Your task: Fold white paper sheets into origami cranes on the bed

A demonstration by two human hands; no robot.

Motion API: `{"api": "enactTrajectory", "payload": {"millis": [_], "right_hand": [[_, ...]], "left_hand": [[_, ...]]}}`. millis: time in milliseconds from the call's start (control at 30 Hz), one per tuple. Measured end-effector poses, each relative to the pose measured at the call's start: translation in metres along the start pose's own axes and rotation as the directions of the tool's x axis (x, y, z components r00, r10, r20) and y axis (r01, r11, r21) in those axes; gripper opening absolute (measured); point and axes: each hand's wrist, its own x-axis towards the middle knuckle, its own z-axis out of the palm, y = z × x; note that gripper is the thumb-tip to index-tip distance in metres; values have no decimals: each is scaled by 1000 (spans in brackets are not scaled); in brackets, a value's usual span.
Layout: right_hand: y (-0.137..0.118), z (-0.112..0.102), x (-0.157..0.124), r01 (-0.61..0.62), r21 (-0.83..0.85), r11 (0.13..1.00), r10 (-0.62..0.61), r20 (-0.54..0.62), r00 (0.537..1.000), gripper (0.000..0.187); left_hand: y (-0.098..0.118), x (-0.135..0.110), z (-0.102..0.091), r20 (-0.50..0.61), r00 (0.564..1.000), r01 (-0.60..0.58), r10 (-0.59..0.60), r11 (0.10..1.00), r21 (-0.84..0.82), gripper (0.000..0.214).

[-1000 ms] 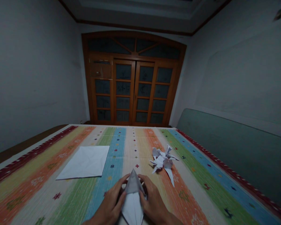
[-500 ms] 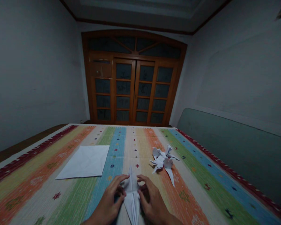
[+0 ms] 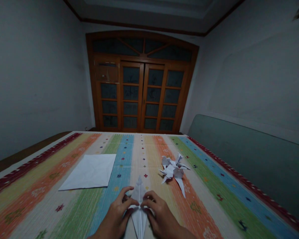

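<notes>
A narrow folded sheet of white paper lies on the striped tablecloth at the near middle, its pointed end facing away from me. My left hand grips its left side, thumb and fingers pinched near the crease across its middle. From the other side my right hand pinches the same paper, its fingertips almost meeting the left ones. The fingers cover part of the folds there. Several folded white paper cranes sit bunched together beyond my right hand.
A flat stack of white paper lies to the left of the hands. At the right side of the table stands a pale green board or backrest. Wooden doors with glass panes close off the far end.
Both hands have come closer together over the middle of the folded paper, fingertips now at its crease. The upper part of the paper looks wider than before.
</notes>
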Motion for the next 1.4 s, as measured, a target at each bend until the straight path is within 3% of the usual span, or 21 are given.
{"api": "enactTrajectory", "payload": {"millis": [133, 333, 533, 667, 833, 1067, 1233, 1400], "right_hand": [[2, 2, -2, 48, -89, 995, -41, 88, 995, 35], [-1, 1, 1, 1, -128, 992, 10, 80, 997, 37], [2, 5, -2, -107, -64, 992, 102, -77, 992, 58], [6, 6, -5, -81, -29, 996, 78, -95, 992, 67], [2, 3, -1, -47, -93, 995, 49, 17, 999, 37], [0, 0, -4, -22, -52, 998, 22, -3, 1000, 36], [2, -1, -6, -6, -71, 997, 7, 12, 1000, 40], [3, -6, -6, -6, -108, 994, 13, 69, 998, 39]], "left_hand": [[-2, 2, 0, -16, 1000, 20, -19, 993, 116, 23], [5, 6, -4, 15, 999, 44, -47, 991, 127, 17], [0, 1, 1, -56, 995, 91, -87, 993, 78, 19], [2, 2, -2, 10, 999, 38, -39, 997, 74, 30], [10, 5, -7, 49, 999, -25, 19, 993, 119, 34], [5, -4, -23, 157, 950, -289, 269, 948, 129, 39], [9, -1, -34, 243, 940, -274, 241, 956, 110, 44], [5, 4, -32, 285, 930, -269, 231, 957, 104, 41]]}}
